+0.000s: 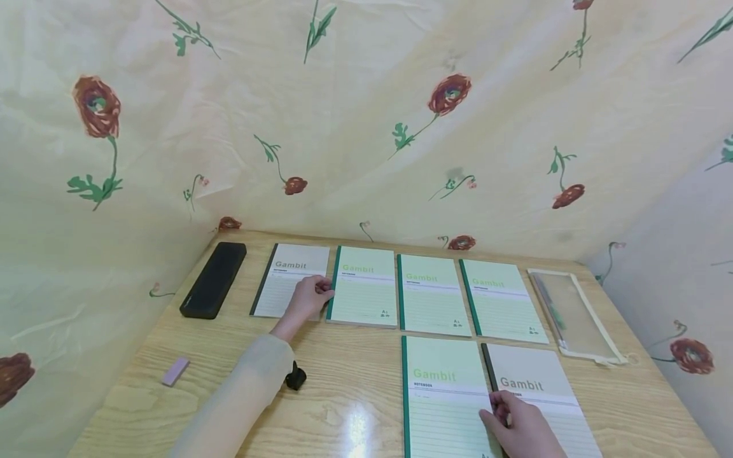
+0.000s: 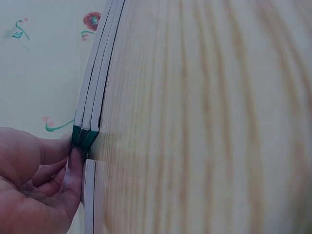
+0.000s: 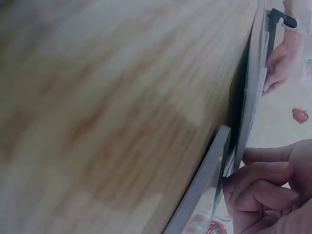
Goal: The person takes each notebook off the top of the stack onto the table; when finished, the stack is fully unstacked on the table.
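Observation:
My left hand (image 1: 312,296) reaches over the grey notebook (image 1: 298,253) at the back left. Its fingers pinch the green spine edge of the neighbouring green notebooks (image 1: 366,292); the left wrist view shows them as a stack of three (image 2: 100,73). In front, my right hand (image 1: 518,426) lies over the spine of the front grey notebook (image 1: 550,372). The curled fingers and thumb grip the right edge of the front green notebook (image 1: 441,356), which looks slightly raised in the right wrist view. The undersides of both grips are hidden.
Two more green notebooks (image 1: 432,299) (image 1: 498,299) continue the back row. A zip pouch (image 1: 581,312) with pens lies at its right end. A black case (image 1: 214,280) is at the far left, a purple eraser (image 1: 175,371) nearer. Floral cloth (image 1: 366,127) hangs behind.

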### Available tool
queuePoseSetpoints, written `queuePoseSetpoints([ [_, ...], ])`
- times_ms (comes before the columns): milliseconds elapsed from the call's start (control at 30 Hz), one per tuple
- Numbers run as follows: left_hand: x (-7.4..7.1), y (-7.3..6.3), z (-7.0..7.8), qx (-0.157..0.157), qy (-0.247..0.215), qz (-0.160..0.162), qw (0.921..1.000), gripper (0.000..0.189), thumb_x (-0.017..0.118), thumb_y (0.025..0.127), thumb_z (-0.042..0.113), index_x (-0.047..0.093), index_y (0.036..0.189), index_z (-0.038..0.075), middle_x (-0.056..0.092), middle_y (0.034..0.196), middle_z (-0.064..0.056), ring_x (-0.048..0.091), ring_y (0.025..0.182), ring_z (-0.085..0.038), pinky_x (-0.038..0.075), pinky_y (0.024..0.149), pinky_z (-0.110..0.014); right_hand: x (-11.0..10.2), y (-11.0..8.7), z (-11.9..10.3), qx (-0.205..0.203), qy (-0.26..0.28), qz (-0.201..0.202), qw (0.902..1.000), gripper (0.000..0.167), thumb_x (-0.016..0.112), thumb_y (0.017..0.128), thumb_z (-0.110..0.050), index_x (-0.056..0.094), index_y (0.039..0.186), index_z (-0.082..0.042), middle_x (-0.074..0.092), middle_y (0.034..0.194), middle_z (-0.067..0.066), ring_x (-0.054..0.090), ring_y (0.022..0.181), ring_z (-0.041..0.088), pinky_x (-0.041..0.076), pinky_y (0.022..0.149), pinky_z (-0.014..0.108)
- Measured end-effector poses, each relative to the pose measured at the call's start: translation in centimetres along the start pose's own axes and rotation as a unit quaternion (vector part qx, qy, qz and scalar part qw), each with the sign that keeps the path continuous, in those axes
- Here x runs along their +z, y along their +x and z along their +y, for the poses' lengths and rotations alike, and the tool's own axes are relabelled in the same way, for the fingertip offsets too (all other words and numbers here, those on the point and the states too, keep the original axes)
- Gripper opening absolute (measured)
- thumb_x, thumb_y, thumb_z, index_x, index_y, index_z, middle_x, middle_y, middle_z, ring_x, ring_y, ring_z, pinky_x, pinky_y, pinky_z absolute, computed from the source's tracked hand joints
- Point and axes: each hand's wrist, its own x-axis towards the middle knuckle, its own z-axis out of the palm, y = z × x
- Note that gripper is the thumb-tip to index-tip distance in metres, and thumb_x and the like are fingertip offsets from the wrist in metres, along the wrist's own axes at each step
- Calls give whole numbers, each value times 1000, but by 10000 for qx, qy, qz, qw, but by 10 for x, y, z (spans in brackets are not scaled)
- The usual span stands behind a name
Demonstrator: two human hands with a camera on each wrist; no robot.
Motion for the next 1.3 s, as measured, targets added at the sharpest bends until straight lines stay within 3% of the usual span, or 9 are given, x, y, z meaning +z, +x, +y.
queuePoseSetpoints([
  [400, -2, -1, 0, 10, -91, -18, 10000, 24, 68, 94, 5, 67, 117, -3, 68, 103, -11, 62, 92, -22, 52, 86, -37, 2, 3, 0, -100, -394, 24, 9992, 24, 74, 89, -11, 65, 105, 5, 50, 69, -3, 42, 57, 11, 37, 55, 26],
  [1100, -1, 1, 0, -102, -46, -14, 9999, 22, 68, 94, 6, 68, 115, -1, 68, 100, -9, 62, 91, -22, 51, 84, -37, 2, 4, -1, 88, -274, -99, 9995, 31, 75, 87, -10, 63, 111, 6, 50, 67, -2, 43, 57, 14, 36, 54, 26],
  [1300, -1, 1, 1, -87, -56, -34, 9999, 21, 68, 95, 6, 68, 115, -1, 68, 100, -10, 61, 91, -22, 51, 84, -37, -2, 3, -2, 42, -132, -119, 9998, 41, 74, 89, -14, 60, 120, 7, 51, 64, -2, 43, 53, 13, 36, 51, 26],
])
